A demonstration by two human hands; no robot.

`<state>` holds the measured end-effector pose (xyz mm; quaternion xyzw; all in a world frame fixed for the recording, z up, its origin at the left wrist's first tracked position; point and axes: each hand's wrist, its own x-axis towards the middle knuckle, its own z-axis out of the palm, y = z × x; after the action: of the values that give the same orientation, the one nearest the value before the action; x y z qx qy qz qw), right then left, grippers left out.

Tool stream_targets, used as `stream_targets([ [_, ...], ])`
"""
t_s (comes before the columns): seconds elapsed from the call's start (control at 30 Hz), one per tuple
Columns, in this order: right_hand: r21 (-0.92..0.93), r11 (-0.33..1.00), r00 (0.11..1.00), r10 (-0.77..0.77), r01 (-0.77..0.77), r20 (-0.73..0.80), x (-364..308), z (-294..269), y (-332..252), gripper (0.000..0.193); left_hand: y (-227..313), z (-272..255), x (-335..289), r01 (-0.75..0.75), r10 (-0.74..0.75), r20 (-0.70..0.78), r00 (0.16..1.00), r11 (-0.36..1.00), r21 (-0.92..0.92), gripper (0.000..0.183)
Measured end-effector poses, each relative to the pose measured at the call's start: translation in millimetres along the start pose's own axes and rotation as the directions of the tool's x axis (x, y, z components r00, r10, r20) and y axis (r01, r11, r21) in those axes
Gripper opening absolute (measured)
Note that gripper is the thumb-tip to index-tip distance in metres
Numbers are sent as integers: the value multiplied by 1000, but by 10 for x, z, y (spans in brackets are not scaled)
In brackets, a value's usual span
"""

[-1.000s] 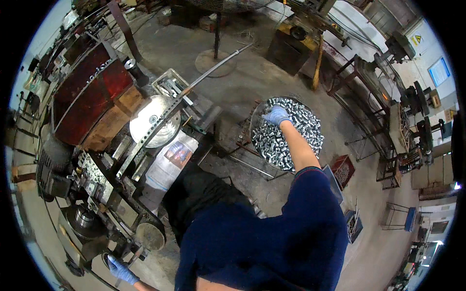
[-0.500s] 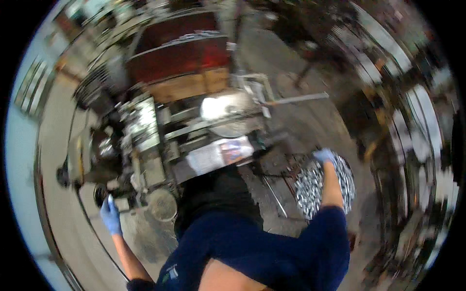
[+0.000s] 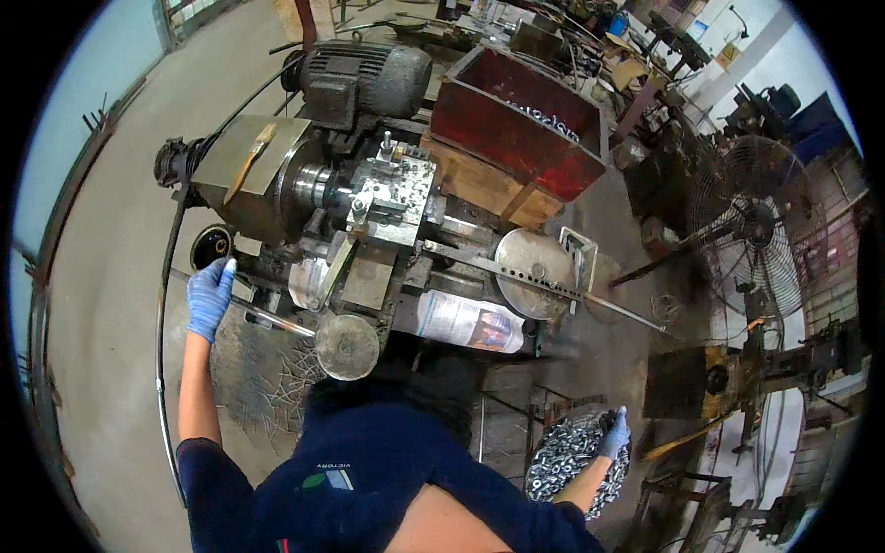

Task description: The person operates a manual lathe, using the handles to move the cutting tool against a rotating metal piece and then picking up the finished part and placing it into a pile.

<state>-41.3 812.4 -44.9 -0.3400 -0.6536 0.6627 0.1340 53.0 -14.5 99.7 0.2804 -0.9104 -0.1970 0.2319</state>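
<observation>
My left hand (image 3: 211,300), in a blue glove with a white fingertip, is beside a round black wheel (image 3: 212,247) on a small lathe-like machine. Its fingers are drawn together near the wheel's lower edge, and a thin metal rod (image 3: 277,319) passes at the hand. What they hold, if anything, is hidden. Low at the right, my gloved right hand (image 3: 616,435) is over the far right part of a heap of shiny small metal parts (image 3: 560,461). Its fingers are closed by a small dark thing too unclear to name.
The machine carries a motor (image 3: 369,81), a grey headstock cover (image 3: 253,157) with a brush (image 3: 249,166) on it, and a tool slide (image 3: 392,198). Behind stands a red metal box (image 3: 516,129) holding metal parts. A printed paper (image 3: 470,321) lies in front. A large fan (image 3: 756,221) stands right.
The view has swung to the right and sharpened from blur. My left hand stays near the black wheel. My right hand has shifted from the heap's far edge to its right side.
</observation>
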Motion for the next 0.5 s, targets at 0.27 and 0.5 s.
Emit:
stream_targets([
  [0.27,118,923,815,-379,366,438,-1242,2011,-1270,36,-258,-377,288,-89,91,-109,990,996,16,29],
  [0.5,238,638,109,-455,732,884,-2753,4115,-2129,22,-1050,-1130,-17,-4,59,-291,955,982,187,29],
])
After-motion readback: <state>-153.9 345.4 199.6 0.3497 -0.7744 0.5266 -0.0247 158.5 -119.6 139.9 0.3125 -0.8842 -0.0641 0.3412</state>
